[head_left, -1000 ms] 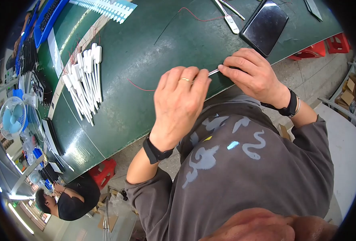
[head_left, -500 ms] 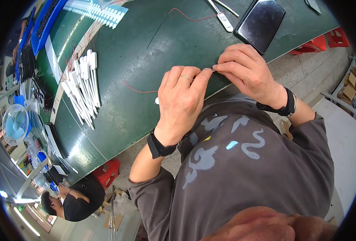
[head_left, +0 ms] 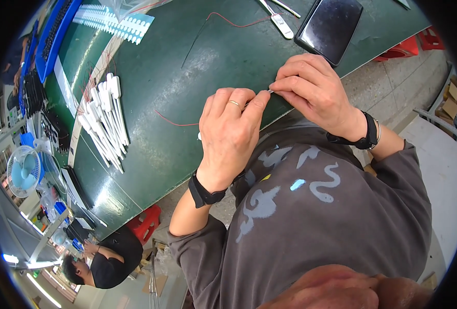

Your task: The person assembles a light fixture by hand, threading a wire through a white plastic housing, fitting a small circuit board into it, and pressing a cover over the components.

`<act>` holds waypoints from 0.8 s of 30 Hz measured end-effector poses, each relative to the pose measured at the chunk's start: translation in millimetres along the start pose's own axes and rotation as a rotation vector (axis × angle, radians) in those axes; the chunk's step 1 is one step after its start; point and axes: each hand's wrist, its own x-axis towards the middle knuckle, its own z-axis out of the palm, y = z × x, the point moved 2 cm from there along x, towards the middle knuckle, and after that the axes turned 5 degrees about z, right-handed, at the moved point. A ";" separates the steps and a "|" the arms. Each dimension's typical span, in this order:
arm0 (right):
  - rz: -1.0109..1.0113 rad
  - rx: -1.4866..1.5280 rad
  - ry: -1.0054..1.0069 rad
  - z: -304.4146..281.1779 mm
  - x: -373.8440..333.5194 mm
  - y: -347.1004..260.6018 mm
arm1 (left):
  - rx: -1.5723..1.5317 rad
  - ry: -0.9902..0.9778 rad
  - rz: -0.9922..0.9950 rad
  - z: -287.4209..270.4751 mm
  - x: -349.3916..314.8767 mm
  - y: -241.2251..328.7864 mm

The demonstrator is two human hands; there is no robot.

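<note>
Scuffed tabletop [head_left: 161, 87], right hand [head_left: 315, 91] pinching slim rod [head_left: 271, 91]

We see a workshop: a long green table [head_left: 156, 154] with a batch of matching white sticks [head_left: 105, 123], a blue bin [head_left: 43, 71], red stools [head_left: 145, 225] off its near edge, and a co-worker [head_left: 116, 257] there.

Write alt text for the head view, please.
A person's left hand and right hand pinch a thin, mostly hidden piece over a green table; a red wire extends leftward. White sticks lie piled at left, a black phone beyond the right hand.
</note>
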 end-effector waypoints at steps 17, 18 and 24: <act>-0.047 -0.008 0.024 0.7 -1.3 5.2 | 0.276 -0.083 0.209 -1.5 -1.6 8.2; -0.046 -0.006 0.023 0.6 -1.4 5.2 | 0.261 -0.070 0.206 -1.9 -1.7 7.8; -0.029 0.003 0.023 0.9 -1.6 5.1 | 0.263 -0.073 0.216 -2.7 -3.4 6.5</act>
